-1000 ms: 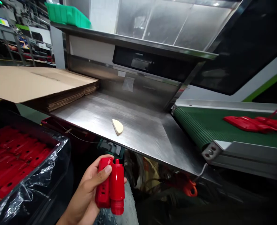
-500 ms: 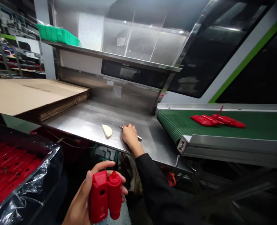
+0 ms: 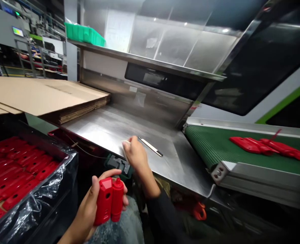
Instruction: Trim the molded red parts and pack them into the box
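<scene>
My left hand (image 3: 90, 206) is wrapped around a red plastic part (image 3: 108, 201) with a flat half and a bottle-shaped half, held low over my lap. My right hand (image 3: 135, 154) rests on the steel table (image 3: 109, 127) with its fingers closed over a small cream wedge-shaped piece (image 3: 124, 142), of which only an edge shows. A slim metal blade-like tool (image 3: 150, 146) lies on the table just right of that hand, untouched.
A black-lined bin (image 3: 25, 176) full of red parts stands at lower left. A stack of flat cardboard (image 3: 43, 96) lies on the table's left. A green conveyor belt (image 3: 216, 142) at right carries red moulded parts (image 3: 266, 146). A green crate (image 3: 85, 33) sits on the upper shelf.
My right hand came into view, set the slim tool on the table, then moved left onto the cream wedge. The left hand kept hold of the red part.
</scene>
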{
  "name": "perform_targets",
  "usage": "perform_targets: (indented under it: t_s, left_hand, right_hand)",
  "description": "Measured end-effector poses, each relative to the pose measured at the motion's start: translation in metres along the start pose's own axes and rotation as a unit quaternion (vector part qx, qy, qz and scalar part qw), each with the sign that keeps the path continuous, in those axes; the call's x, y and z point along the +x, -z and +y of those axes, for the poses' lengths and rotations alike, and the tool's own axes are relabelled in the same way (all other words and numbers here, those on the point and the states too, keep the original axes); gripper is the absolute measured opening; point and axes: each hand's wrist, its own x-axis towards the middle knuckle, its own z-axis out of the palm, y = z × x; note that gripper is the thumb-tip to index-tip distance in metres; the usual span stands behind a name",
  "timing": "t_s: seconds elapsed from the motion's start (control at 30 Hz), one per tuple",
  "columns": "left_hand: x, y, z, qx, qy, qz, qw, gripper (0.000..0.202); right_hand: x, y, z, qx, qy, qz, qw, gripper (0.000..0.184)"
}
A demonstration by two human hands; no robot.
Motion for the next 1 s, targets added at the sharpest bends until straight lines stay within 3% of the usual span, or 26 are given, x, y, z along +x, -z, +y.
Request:
perform_targets:
  t_s: [0.13,0.23,0.43,0.57,0.73,0.87,1.0]
  left_hand:
    - [0.007,0.013,-0.003,0.117,-0.017,0.115,0.986,0.063]
    - [0.007,0.006,-0.004,0.197,-0.054,0.141,0.969,0.065]
    - [0.0,-0.019,0.008,0.206,-0.082,0.116,0.968,0.063]
    - [-0.011,-0.024,0.015,0.209,-0.084,0.048,0.973,0.064]
    - [-0.02,-0.019,0.021,0.234,-0.04,0.091,0.967,0.072]
    - [-0.024,-0.019,0.018,0.187,-0.074,0.067,0.977,0.07]
    - [-0.028,-0.016,0.011,0.165,-0.042,0.102,0.98,0.056]
  right_hand:
    - [-0.087,0.008,-0.014,0.122,0.061,0.096,0.986,0.026]
    - [-0.118,0.001,-0.035,0.162,0.144,0.175,0.96,0.023]
    - [-0.129,0.011,-0.049,0.09,0.13,0.268,0.95,0.026]
    - [-0.13,0.023,-0.057,0.177,0.181,0.276,0.927,0.02]
    - [-0.141,0.018,-0.063,0.117,0.098,0.305,0.94,0.018]
    - [-0.141,0.022,-0.058,0.19,0.167,0.297,0.921,0.02]
    - [-0.141,0.024,-0.057,0.081,0.115,0.305,0.942,0.016]
